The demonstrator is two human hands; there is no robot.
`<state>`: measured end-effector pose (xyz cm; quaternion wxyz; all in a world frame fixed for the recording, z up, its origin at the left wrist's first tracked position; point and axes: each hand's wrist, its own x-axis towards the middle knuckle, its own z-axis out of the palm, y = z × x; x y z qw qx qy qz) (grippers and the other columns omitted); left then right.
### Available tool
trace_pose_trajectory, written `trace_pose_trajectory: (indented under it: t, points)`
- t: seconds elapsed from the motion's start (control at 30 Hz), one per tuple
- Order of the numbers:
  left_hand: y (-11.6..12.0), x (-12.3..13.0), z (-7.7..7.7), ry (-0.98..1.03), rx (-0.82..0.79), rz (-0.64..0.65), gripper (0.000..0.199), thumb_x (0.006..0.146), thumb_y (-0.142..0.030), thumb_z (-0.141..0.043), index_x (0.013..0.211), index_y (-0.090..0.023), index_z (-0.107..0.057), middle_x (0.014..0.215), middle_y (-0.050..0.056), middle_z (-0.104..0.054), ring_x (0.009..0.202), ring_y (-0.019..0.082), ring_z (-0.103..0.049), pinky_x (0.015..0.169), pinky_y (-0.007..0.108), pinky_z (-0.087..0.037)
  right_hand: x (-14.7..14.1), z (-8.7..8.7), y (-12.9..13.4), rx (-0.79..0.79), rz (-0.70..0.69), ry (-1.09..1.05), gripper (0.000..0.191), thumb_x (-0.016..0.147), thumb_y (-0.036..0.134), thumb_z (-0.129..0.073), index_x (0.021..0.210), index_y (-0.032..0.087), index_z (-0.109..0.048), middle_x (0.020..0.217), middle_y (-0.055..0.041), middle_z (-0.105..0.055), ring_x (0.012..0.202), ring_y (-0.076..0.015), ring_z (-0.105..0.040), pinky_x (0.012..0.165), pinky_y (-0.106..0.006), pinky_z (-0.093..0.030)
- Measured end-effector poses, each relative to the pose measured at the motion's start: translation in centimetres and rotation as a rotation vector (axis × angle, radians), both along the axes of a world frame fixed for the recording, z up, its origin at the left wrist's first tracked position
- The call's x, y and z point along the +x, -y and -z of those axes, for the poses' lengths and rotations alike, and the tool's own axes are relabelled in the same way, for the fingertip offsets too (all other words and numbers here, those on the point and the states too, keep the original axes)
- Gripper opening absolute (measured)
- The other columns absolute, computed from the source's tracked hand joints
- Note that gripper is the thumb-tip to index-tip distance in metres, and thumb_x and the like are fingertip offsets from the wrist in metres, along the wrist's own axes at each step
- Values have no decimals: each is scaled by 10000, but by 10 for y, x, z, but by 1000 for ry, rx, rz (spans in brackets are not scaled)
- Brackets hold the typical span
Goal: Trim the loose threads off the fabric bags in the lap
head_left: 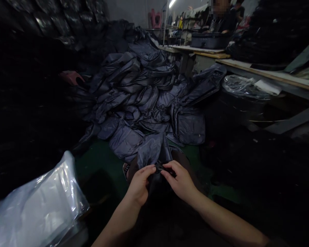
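Left hand [140,183] and right hand [180,180], fingertips nearly closed, pinch bunched cloth [149,151]; should either pinch loosen, it could slip toward the floor [95,157].

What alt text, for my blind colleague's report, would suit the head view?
A person's left hand and right hand pinch dark cloth, close together. Beyond lies a large heap of dark fabric on a green floor; shiny clear plastic shows at lower left.
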<state>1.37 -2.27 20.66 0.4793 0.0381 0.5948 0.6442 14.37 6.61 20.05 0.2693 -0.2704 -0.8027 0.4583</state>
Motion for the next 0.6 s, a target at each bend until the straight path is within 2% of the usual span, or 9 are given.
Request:
trace_pose_trajectory:
  t: [0.2, 0.33, 0.47, 0.6]
  points:
    - [-2, 4, 2, 64, 20, -19, 317, 555, -264, -776, 839, -154, -687, 733, 34, -699, 685, 145, -630, 685, 261, -475, -2, 0, 1, -39, 39, -49, 130, 835, 284, -575, 935, 213, -618, 866, -40, -596, 800, -173, -569, 704, -274, -451]
    - [-1, 7, 7, -113, 32, 4, 290, 601, -312, -755, 844, -165, -694, 800, 32, -705, 738, 147, -626, 728, 259, -466, -5, 0, 3, -77, 72, -70, 122, 832, 291, -572, 913, 214, -621, 862, -39, -610, 807, -180, -575, 722, -283, -455]
    - [0, 8, 9, -331, 6, 54, 297, 650, -365, -711, 873, -169, -693, 842, 42, -700, 766, 173, -623, 709, 268, -469, -6, -1, 3, -131, 88, -62, 133, 827, 310, -571, 896, 209, -622, 855, -38, -620, 809, -186, -580, 726, -288, -458]
    - [0, 12, 10, -393, -5, 9, 280, 671, -372, -690, 868, -173, -684, 834, 32, -691, 759, 164, -614, 716, 265, -463, -4, -2, 4, -188, 81, -48, 138, 820, 309, -574, 893, 202, -621, 846, -30, -622, 796, -178, -583, 710, -276, -458]
